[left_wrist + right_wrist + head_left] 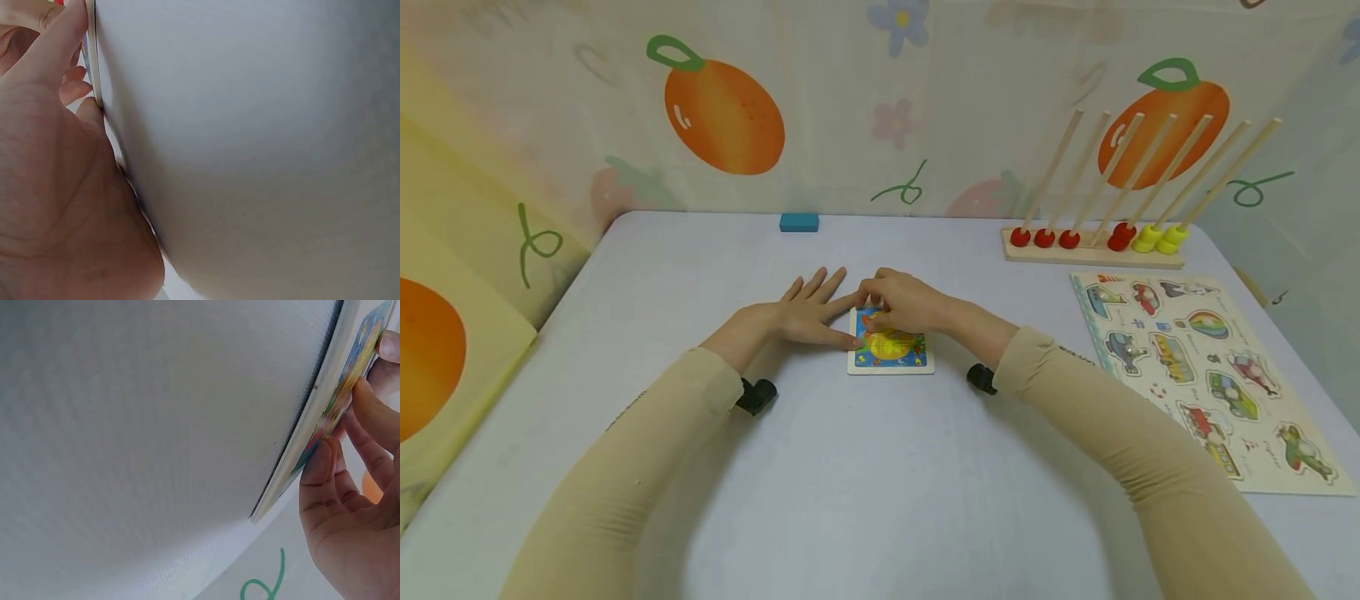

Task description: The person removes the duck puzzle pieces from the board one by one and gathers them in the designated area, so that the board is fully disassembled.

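A small square picture puzzle (891, 360) with a pale frame and a blue and yellow picture lies flat on the white table. My left hand (808, 321) lies spread beside its left edge, the thumb reaching onto the frame. From the upper right, my right hand (906, 302) bends over the puzzle. In the right wrist view its thumb and fingers (317, 464) touch the picture (347, 384), set apart from each other. Whether they pinch a piece is not clear, as the hand covers the puzzle's upper part. The left wrist view shows the left palm (69, 181) beside the puzzle's edge.
A blue block (799, 222) sits at the table's back edge. Back right stands a wooden bead rack (1093, 258) with upright sticks and red and yellow beads. A large vehicle picture board (1172, 400) lies at the right, near the right sleeve (1120, 442).
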{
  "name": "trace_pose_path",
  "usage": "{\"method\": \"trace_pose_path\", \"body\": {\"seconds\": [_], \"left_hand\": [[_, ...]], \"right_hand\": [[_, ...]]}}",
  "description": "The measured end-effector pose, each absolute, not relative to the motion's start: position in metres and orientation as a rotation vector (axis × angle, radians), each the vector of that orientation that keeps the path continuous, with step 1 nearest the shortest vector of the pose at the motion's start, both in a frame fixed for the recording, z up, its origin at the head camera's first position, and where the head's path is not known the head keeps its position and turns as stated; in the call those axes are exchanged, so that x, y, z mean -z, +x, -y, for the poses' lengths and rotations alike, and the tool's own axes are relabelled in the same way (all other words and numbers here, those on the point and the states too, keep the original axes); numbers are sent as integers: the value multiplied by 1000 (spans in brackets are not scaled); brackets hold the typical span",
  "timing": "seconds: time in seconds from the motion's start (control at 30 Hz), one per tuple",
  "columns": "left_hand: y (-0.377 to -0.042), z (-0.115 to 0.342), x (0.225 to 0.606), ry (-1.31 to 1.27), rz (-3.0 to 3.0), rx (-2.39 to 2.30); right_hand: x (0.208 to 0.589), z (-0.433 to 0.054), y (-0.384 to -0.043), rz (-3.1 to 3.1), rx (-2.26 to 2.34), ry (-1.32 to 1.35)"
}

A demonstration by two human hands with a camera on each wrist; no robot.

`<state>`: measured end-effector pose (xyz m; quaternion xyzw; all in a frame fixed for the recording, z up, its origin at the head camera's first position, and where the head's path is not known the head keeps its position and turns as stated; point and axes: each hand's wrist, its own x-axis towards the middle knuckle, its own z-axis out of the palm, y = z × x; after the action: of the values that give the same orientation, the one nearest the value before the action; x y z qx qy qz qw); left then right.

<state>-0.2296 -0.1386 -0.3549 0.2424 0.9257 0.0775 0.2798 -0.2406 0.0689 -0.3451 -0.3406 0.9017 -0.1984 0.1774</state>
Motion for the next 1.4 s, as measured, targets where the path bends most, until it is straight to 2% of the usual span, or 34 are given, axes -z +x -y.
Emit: {"method": "trace_pose_path", "body": {"seconds": [1.4], "left_hand": [[-232,142,359,702,-2478,-241]], "right_hand": [[345,-63,-239,-2609,585,-980]]}}
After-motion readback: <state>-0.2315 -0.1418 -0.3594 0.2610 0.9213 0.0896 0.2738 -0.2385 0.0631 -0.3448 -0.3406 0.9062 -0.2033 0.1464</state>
